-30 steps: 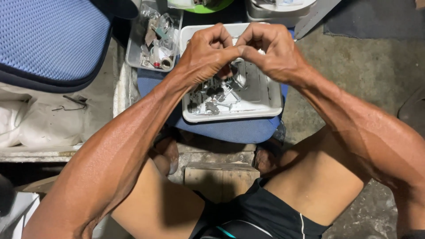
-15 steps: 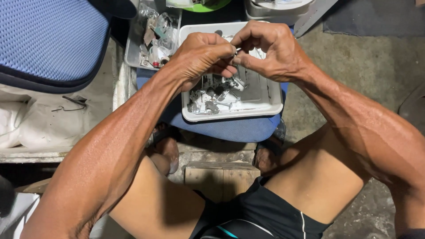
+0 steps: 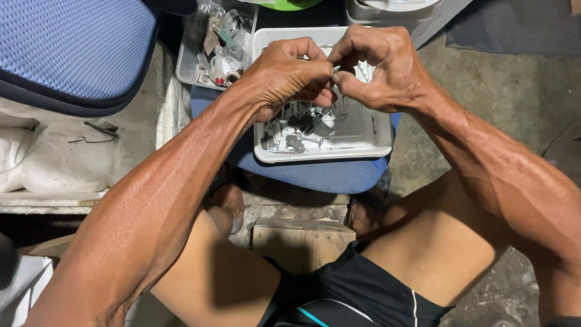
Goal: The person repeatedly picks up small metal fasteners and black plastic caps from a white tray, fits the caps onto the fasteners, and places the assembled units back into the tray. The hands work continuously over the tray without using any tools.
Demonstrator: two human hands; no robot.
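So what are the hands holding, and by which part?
Both hands, left hand and right hand, pinch a tiny metal part between them; which end cannot be told.

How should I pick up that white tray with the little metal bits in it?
Hold the white tray by its raised rim on the two short ends, coming from the sides, and keep it level. It is flat and shallow, so the loose metal parts would probably slide out if it tips.
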